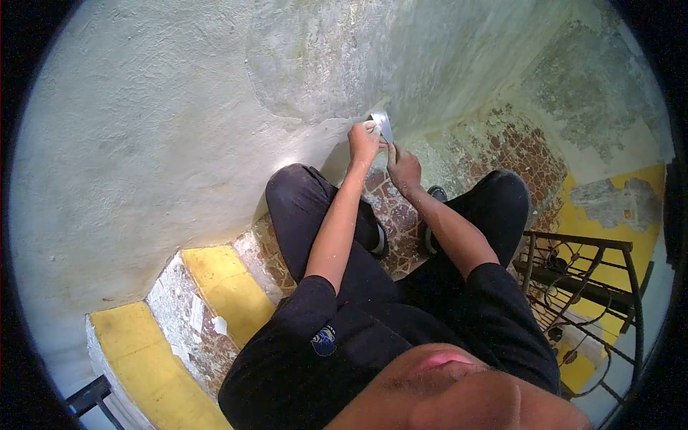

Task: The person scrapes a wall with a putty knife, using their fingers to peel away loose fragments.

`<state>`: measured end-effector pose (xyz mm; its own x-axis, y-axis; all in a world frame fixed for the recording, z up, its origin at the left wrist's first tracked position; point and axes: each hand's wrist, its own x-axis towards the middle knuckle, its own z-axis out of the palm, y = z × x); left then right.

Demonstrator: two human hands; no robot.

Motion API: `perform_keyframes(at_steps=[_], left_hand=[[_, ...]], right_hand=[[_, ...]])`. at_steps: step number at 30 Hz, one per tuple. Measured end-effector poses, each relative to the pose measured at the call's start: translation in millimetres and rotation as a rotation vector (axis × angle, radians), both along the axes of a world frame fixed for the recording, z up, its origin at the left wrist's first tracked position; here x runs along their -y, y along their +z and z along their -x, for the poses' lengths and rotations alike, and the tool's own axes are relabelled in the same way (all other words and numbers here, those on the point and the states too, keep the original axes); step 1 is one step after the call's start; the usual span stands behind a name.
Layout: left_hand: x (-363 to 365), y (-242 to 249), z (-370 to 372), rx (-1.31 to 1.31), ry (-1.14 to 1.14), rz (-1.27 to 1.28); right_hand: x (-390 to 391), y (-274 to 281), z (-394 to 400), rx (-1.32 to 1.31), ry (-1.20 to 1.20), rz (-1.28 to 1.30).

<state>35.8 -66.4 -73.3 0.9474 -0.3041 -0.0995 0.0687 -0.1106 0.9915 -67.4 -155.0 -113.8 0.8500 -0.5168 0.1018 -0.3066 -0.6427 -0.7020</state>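
Observation:
A scraper with a broad, shiny metal blade [383, 127] is held up against the lower part of the grey wall [322, 79]. My right hand [405, 170] is closed around its handle end, just below the blade, with one finger stretched along it. My left hand [363, 145] is closed too, its fingers pinched at the blade's left side. Whitish dust coats the left fingers. Beside the blade runs a ragged edge where the wall's pale coat meets a bare, rougher grey patch.
Between my bent knees lies a brown crackle-patterned tile floor [390, 208] strewn with pale flakes. Yellow-edged steps [154, 362] go down at the left, with white scraps [219, 325] on one. A dark metal railing [584, 287] stands at the right, before a yellow and white wall.

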Motion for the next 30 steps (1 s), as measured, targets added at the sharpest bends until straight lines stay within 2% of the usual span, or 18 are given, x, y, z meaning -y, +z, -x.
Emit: perform_keyframes(at_steps=[3, 6, 10, 12, 13, 15, 16, 18, 21, 24, 25, 27, 28, 30], left_hand=[[-0.2, 20.3, 8.4, 0.069, 0.038, -0.058], [2.5, -2.1, -2.2, 0.074, 0.050, -0.018], [5.0, -8.3, -1.8, 0.095, 0.050, -0.005], [8.6, -36.9, -11.9, 0.217, 0.117, -0.093], [7.3, -31.9, -8.9, 0.214, 0.117, -0.096], [3.7, -11.3, -2.7, 0.358, 0.100, -0.370], [2.9, -11.3, -1.8, 0.358, 0.101, -0.373], [4.4, -12.9, -2.3, 0.390, 0.136, -0.348], [6.8, -11.5, 0.3, 0.411, 0.179, -0.234], [7.3, -9.9, 2.0, 0.392, 0.184, -0.245], [8.2, -14.5, 1.4, 0.393, 0.184, -0.245], [7.0, -26.2, -4.2, 0.396, 0.175, -0.227], [5.5, -26.1, -5.1, 0.398, 0.172, -0.232], [6.0, -23.7, -3.9, 0.397, 0.173, -0.346]], right_hand=[[-0.5, 2.1, -0.1, 0.026, 0.008, -0.017], [1.0, 8.0, -0.5, -0.013, 0.011, -0.026], [2.5, 9.1, -1.9, 0.004, 0.025, -0.087], [2.1, 9.8, -4.2, -0.007, 0.005, -0.120], [0.5, 14.8, -4.6, -0.028, -0.060, -0.187], [0.3, 3.1, -11.1, -0.047, -0.125, -0.257], [3.5, -23.3, -18.3, -0.045, -0.064, -0.207], [10.2, -35.1, -29.3, -0.038, 0.005, -0.157], [20.3, -30.9, -47.9, -0.359, -0.063, -1.145], [27.3, -44.4, -55.3, -0.480, -0.004, -1.200], [25.6, -54.0, -56.1, -0.479, -0.003, -1.200], [15.4, -70.2, -60.8, -0.201, -0.025, -0.485], [11.1, -64.4, -59.8, -0.199, -0.026, -0.491], [8.8, -41.6, -56.0, -0.271, -0.116, -0.339]])
